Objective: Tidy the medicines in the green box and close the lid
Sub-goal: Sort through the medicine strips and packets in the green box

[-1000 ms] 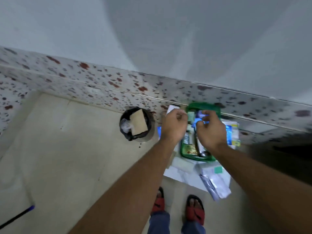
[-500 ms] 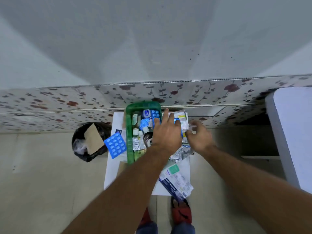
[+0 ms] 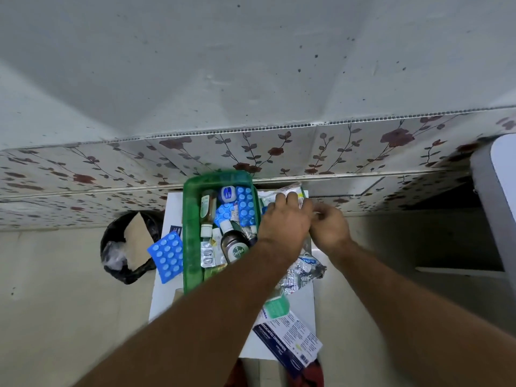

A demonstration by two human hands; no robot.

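The green box point(image 3: 191, 247) stands open on a small white table point(image 3: 305, 303), packed with a Dettol bottle point(image 3: 235, 246), blue blister packs point(image 3: 245, 205), a small blue jar point(image 3: 227, 193) and other bottles. My left hand point(image 3: 282, 223) reaches over the box's right side, its fingers curled on a white and foil medicine packet point(image 3: 291, 189) at the table's far right. My right hand point(image 3: 331, 229) is just to the right of it, touching it, fingers drawn together; what they hold is hidden. Crumpled foil strips point(image 3: 303, 272) lie below both hands.
A loose blue blister pack point(image 3: 167, 254) lies on the table left of the box. A medicated dressings carton point(image 3: 290, 339) hangs over the near edge. A black-lined bin point(image 3: 125, 247) stands on the floor at left, a grey furniture edge point(image 3: 499, 191) at right, a flowered wall behind.
My view swung right and closer, so the box sits centred. Both hands left the inside of the box and moved to the packets on its right, the right hand closing in on the left.
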